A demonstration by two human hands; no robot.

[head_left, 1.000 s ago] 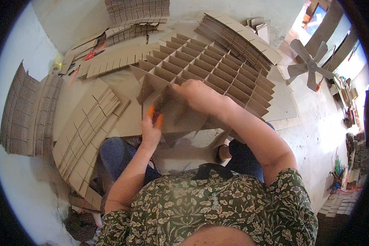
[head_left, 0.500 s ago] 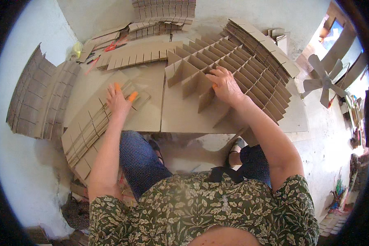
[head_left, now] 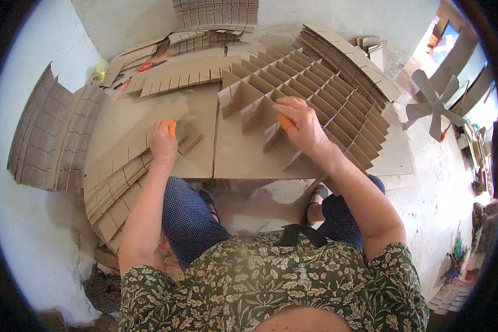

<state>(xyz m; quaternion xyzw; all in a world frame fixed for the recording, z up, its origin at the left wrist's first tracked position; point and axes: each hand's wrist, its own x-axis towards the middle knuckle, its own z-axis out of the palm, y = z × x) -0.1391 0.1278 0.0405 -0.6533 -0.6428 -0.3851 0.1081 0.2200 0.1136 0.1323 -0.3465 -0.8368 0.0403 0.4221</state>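
Observation:
My left hand (head_left: 164, 141), with orange finger covers, is closed on the edge of a slotted cardboard strip (head_left: 116, 156). That strip lies slanted over a stack of similar slotted strips (head_left: 113, 191) at the table's left. To the right stands a cardboard divider grid (head_left: 326, 91) of crossed strips, its cells facing up. My right hand (head_left: 304, 126) rests at the grid's near left side, fingers bent over a divider's edge, an orange cover on one finger. The fingertips of my left hand are partly hidden.
More slotted strips (head_left: 188, 74) lie at the table's back, beside red-handled tools (head_left: 145, 66). Stacked cardboard leans at the left wall (head_left: 55, 133), the back (head_left: 216, 14) and behind the grid (head_left: 348, 58). A fan (head_left: 436, 105) stands at the right.
My left hand has gone from spread fingers on the stack to a closed grip on a strip, which has shifted. My right hand stays at the grid, its fingers more curled.

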